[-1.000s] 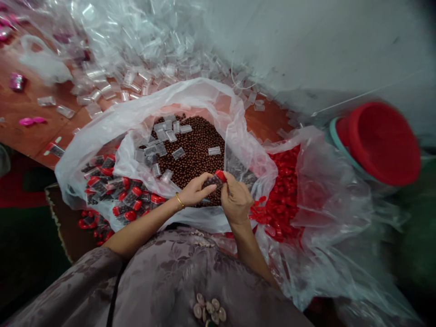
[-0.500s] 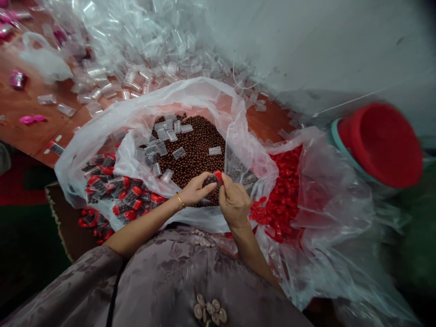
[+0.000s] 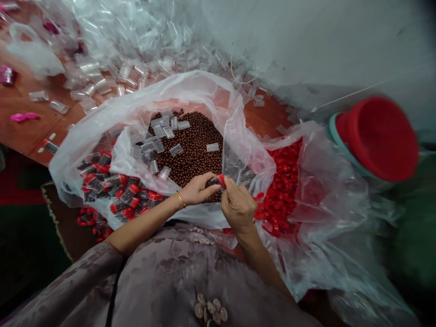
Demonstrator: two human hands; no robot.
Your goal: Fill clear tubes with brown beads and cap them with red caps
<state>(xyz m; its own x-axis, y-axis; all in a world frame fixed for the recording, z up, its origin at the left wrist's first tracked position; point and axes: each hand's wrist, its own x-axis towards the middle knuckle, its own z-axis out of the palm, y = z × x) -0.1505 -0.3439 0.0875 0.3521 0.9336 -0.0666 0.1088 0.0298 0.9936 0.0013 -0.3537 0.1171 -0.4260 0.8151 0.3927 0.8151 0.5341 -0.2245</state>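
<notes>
Between my two hands is a small clear container [image 3: 212, 181] filled with dark brown balls, a red cap [image 3: 221, 180] at its right end. My left hand [image 3: 197, 188] grips the container's body between thumb and fingers. Closed at the capped end, my right hand [image 3: 239, 204] pinches the red cap with thumb and forefinger. Both hands are over a white plastic bag [image 3: 204, 81] holding loose brown balls [image 3: 192, 156]. Several clear tubes [image 3: 176, 150] lie on the balls.
Filled red-capped containers [image 3: 127, 193] are heaped at left. Loose red caps [image 3: 281, 190] fill a clear bag [image 3: 327, 190] at right, near a red bucket [image 3: 384, 138]. Many clear tubes [image 3: 136, 68] cover the back of the orange table [image 3: 20, 95], beside a grey wall [image 3: 306, 41].
My right hand has shifted slightly right and down, and the container now lies more level between my hands. The whole view has shifted a little to the left.
</notes>
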